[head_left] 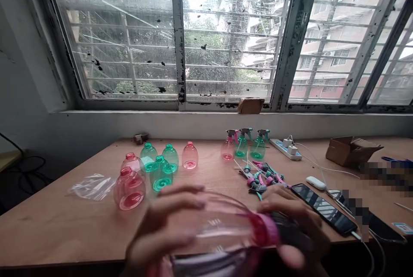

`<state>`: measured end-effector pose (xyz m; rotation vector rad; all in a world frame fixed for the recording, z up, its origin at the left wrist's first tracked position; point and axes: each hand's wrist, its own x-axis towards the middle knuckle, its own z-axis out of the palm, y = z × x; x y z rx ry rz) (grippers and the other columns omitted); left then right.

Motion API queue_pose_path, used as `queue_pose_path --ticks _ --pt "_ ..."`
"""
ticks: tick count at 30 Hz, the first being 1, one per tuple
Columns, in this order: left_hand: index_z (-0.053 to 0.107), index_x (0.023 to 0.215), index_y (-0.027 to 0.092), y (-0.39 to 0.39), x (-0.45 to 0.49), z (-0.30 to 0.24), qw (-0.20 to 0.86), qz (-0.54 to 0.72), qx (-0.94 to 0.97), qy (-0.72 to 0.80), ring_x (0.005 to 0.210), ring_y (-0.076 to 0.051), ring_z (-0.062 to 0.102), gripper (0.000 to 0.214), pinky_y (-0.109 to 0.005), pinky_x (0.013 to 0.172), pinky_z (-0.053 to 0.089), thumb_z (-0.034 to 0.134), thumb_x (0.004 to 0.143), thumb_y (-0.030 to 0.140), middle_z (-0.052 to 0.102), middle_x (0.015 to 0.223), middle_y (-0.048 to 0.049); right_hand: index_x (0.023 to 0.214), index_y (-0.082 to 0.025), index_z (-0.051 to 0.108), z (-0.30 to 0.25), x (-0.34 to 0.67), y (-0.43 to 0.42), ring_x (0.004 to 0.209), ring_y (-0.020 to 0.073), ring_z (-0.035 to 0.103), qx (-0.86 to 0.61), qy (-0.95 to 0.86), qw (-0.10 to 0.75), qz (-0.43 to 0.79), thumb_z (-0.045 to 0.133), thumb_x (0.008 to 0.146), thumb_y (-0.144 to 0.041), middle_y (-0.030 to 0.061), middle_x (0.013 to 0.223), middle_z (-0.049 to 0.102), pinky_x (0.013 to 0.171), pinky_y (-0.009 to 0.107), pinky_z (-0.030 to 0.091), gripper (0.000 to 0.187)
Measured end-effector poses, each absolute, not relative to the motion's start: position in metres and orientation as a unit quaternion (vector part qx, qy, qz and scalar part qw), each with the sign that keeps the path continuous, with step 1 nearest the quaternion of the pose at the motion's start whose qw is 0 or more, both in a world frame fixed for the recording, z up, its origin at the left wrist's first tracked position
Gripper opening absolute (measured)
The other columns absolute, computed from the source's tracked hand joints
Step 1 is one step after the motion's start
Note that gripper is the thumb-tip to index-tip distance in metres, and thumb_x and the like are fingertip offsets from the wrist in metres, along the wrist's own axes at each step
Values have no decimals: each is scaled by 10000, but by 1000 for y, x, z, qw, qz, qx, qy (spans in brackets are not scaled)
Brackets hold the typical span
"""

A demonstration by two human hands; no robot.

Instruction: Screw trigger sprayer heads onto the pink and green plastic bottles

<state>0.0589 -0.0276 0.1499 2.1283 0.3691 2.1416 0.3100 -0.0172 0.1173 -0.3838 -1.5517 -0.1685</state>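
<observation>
A pink see-through spray bottle (pixel 222 221) lies sideways in front of me, above the table's front edge. Wrapped round its body is my left hand (pixel 167 216). My right hand (pixel 293 221) grips the dark trigger head (pixel 287 229) by the pink collar (pixel 269 229), which sits on the bottle's neck. Both hands are a little blurred. Beyond them, on the table, is a loose pile of spray heads (pixel 258 178) with thin tubes. Several open bottles without heads stand to the left, among them a pink bottle (pixel 129 189) and a green bottle (pixel 161 176).
At the back stand a pink spray bottle (pixel 227 148) and two green ones (pixel 257 148) with heads on. A power strip (pixel 285 149), cardboard box (pixel 346 152) and phone (pixel 324 208) with cables are on the right. A clear plastic bag (pixel 92 186) lies left.
</observation>
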Motion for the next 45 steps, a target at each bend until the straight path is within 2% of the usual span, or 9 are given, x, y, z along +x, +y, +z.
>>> queue_pose_path --ticks 5,8,11,16,22,25,30,37,45 --pt "819 1165 307 11 46 167 106 824 548 97 1153 -277 775 180 -427 1010 669 711 1042 381 821 1224 -5 1512 -330 601 108 300 7 1240 347 756 -327 -622 701 119 749 1065 -612 134 1441 785 1023 527 611 548" --pt "708 1324 376 25 54 155 84 825 549 103 1281 -246 715 256 -418 1079 615 523 1155 429 723 1426 11 1521 -303 625 104 289 9 1299 344 750 -334 -639 621 306 605 1116 -684 153 1506 759 1062 520 616 557" --pt "628 1338 372 34 75 130 86 735 660 132 1400 -268 659 287 -434 1132 591 697 1089 497 683 1467 -32 1531 -280 647 101 273 6 1382 359 715 -272 -673 568 389 520 1096 -788 156 1526 743 1127 518 602 680" --pt "503 1435 320 43 84 107 135 511 810 253 1602 -345 544 356 -576 1232 543 666 1124 373 567 1683 -180 1392 -240 609 87 266 31 1208 351 792 -385 -620 626 274 595 1071 -740 159 1324 796 1078 526 634 595" --pt "768 1366 331 52 22 127 145 296 871 365 1486 -392 679 387 -546 1218 572 823 1005 461 717 1607 -84 1492 -231 565 54 292 77 1342 429 701 -526 -645 529 166 778 952 -564 192 1462 672 1139 624 564 670" --pt "691 1490 337 58 -9 146 112 312 848 414 1559 -342 606 476 -502 1297 482 685 1079 577 654 1671 -62 1538 -224 556 40 296 94 1388 418 674 -561 -659 478 148 741 997 -480 185 1471 669 1168 597 551 626" --pt "598 1528 173 73 -58 160 34 370 768 522 1655 -490 387 664 -688 1347 248 574 1072 655 580 1677 -199 1563 -200 603 40 299 136 1471 419 606 -607 -678 399 112 814 1028 -403 181 1603 619 1198 620 525 609" --pt "531 1530 70 89 -109 141 15 345 717 605 1495 -556 497 806 -681 1269 312 592 980 656 602 1555 -307 1449 -201 693 62 289 190 1247 333 744 -662 -667 338 53 781 1093 -361 126 1486 705 1030 559 651 400" --pt "664 1366 250 88 -126 134 52 341 731 588 1474 -452 596 583 -531 1220 457 674 962 671 689 1541 -149 1437 -195 698 76 284 204 1216 322 757 -689 -662 289 58 783 1093 -357 125 1460 717 1006 541 663 389"
